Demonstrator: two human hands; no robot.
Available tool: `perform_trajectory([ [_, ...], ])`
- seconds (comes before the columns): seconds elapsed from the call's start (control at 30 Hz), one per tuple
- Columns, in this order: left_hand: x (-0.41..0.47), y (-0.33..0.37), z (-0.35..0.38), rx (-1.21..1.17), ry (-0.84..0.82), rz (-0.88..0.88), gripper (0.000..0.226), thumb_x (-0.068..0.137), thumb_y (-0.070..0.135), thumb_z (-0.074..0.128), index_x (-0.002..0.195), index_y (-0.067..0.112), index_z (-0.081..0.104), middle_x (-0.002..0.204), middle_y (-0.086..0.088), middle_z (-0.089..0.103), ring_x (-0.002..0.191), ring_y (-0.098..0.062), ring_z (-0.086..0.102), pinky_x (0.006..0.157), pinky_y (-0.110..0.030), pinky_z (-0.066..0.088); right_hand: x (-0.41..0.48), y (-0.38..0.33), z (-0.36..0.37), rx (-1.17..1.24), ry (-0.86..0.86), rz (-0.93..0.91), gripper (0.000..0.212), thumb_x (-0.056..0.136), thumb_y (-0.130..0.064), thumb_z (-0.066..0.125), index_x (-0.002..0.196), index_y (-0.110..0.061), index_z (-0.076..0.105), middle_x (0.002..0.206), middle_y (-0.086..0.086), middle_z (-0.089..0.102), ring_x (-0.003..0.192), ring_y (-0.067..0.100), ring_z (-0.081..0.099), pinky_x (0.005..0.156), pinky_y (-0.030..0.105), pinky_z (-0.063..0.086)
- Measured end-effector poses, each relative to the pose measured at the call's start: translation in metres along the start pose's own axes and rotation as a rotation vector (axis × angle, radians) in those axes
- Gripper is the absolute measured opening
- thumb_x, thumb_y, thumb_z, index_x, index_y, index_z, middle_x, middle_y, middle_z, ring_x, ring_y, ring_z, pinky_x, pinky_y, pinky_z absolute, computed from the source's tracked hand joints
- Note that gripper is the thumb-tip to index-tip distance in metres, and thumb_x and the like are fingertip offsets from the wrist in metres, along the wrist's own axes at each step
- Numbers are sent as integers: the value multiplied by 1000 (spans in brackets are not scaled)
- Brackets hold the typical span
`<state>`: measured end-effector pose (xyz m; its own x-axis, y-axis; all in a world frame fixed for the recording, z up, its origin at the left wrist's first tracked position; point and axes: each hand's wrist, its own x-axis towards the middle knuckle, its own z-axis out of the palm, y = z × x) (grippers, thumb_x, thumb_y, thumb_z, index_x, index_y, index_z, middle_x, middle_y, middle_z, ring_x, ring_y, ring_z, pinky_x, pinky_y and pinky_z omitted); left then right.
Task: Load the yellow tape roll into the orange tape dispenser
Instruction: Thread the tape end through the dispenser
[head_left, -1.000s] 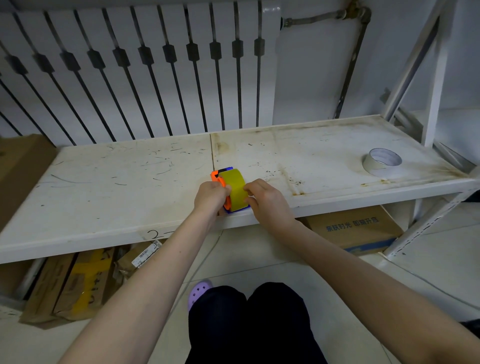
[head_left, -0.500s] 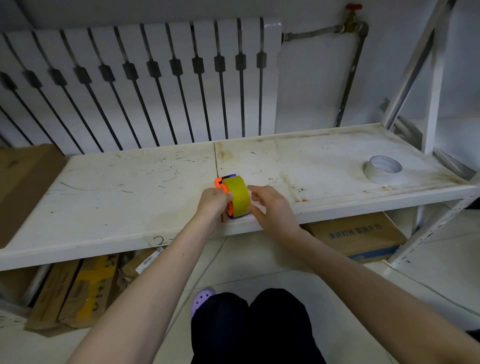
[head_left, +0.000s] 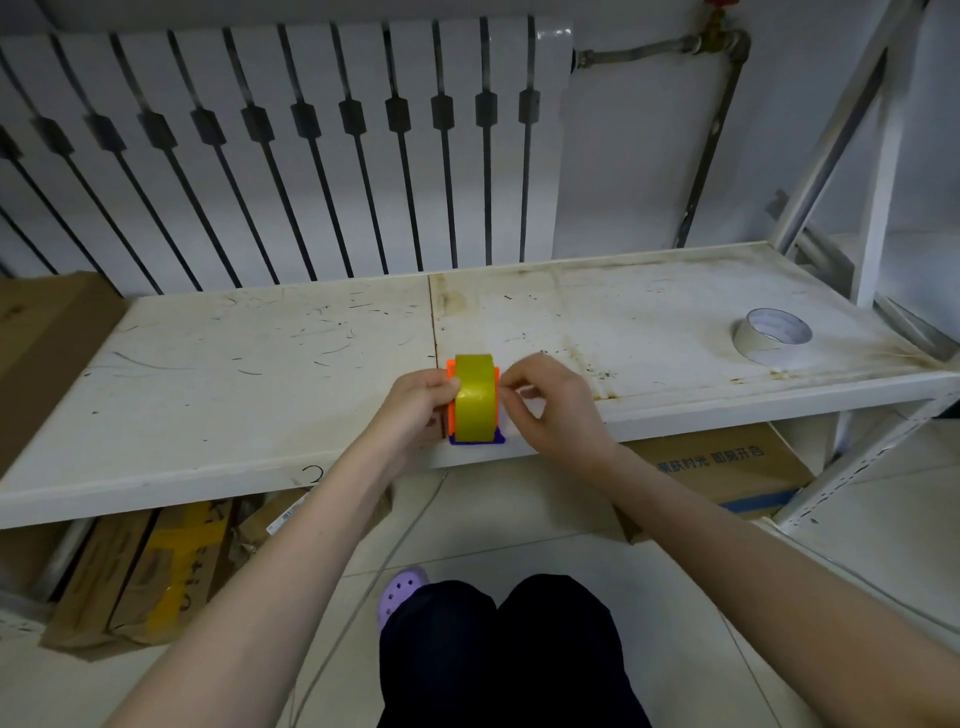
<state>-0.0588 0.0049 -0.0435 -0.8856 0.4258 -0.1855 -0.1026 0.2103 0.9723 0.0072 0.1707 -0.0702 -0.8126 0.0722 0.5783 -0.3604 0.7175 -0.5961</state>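
Two hands — left hand (head_left: 415, 402), right hand (head_left: 550, 402) — each grip pinching glossy yellow tape roll (head_left: 474, 397), upright in orange tape dispenser (head_left: 451, 410)

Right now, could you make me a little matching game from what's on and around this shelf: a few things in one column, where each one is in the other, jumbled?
Things:
1. yellow tape roll
2. white tape roll
3. purple shoe
4. printed cardboard box

Places:
A. on the floor tiles, beside the dark trouser knees
B. under the shelf, at its right end
C. lying flat on the shelf top, far right
D. standing on edge between orange side plates, a hand on each side

Pairs: 1-D, 2-C, 3-A, 4-B
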Motion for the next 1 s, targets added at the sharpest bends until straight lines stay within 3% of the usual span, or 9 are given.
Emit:
perform_trajectory([
  [0.07, -5, 3, -10, -3, -141, 33, 16, 92, 19, 50, 88, 9, 62, 75, -4, 62, 69, -14, 59, 61, -19, 48, 8, 1, -7, 19, -91, 87, 41, 77, -11, 67, 116, -12, 53, 124, 8, 53, 112, 17, 52, 91, 33, 49],
  [0.13, -10, 8, -15, 16, -278, 38, 14, 88, 20, 53, 80, 11, 61, 68, 2, 61, 63, -9, 58, 59, -15, 48, 16, 7, -11, -37, -293, 52, 71, 73, -19, 73, 135, -17, 38, 144, 7, 36, 132, 17, 36, 104, 30, 37],
  [0.17, -13, 11, -15, 34, -319, 38, 14, 85, 21, 54, 77, 11, 60, 65, 4, 61, 62, -7, 58, 59, -14, 47, 20, 7, -11, -63, -397, 31, 77, 73, -22, 75, 139, -19, 34, 146, 6, 35, 134, 16, 34, 105, 30, 36],
  [0.23, -18, 16, -13, 69, -342, 42, 24, 79, 26, 54, 83, 4, 62, 73, -3, 61, 68, -11, 58, 63, -17, 47, 24, 4, -9, -81, -526, 26, 69, 76, -19, 73, 136, -22, 40, 137, 4, 49, 123, 17, 46, 99, 33, 44],
  [0.37, -26, 20, -8, 18, -319, 71, 55, 68, 30, 59, 102, -13, 56, 92, -19, 54, 82, -28, 52, 73, -31, 43, 22, -5, -5, -99, -362, -44, 41, 79, -3, 64, 117, -15, 53, 112, 8, 63, 98, 25, 60, 79, 40, 52],
  [0.53, -37, 19, 5, 64, -153, 146, 35, 64, 15, 48, 91, -4, 61, 81, -16, 52, 75, -23, 50, 63, -27, 41, 17, -16, -4, -187, -233, -149, 46, 71, 3, 66, 113, -7, 51, 110, 14, 56, 83, 31, 59, 56, 36, 47],
  [0.77, -43, 11, 5, -27, -123, 240, 26, 61, 8, 47, 78, 12, 66, 75, -8, 59, 70, -12, 53, 59, -17, 43, 15, -22, -7, -208, -129, -131, 52, 65, 3, 65, 112, -11, 48, 110, 15, 57, 80, 33, 60, 50, 36, 48],
  [0.9, -43, 14, 10, -68, -48, 234, 14, 65, 15, 51, 69, 13, 64, 65, 0, 57, 62, -6, 53, 55, -13, 42, 12, -27, -8, -172, -103, -84, 42, 68, 1, 57, 110, -3, 54, 108, 16, 58, 78, 34, 60, 50, 37, 47],
  [1.0, -45, 17, 17, -77, -10, 221, 11, 66, 19, 52, 66, 9, 57, 65, -4, 50, 55, -1, 50, 49, -11, 39, 11, -29, -9, -175, -120, -67, 42, 69, 0, 56, 111, -3, 54, 110, 16, 57, 80, 34, 60, 53, 40, 49],
])
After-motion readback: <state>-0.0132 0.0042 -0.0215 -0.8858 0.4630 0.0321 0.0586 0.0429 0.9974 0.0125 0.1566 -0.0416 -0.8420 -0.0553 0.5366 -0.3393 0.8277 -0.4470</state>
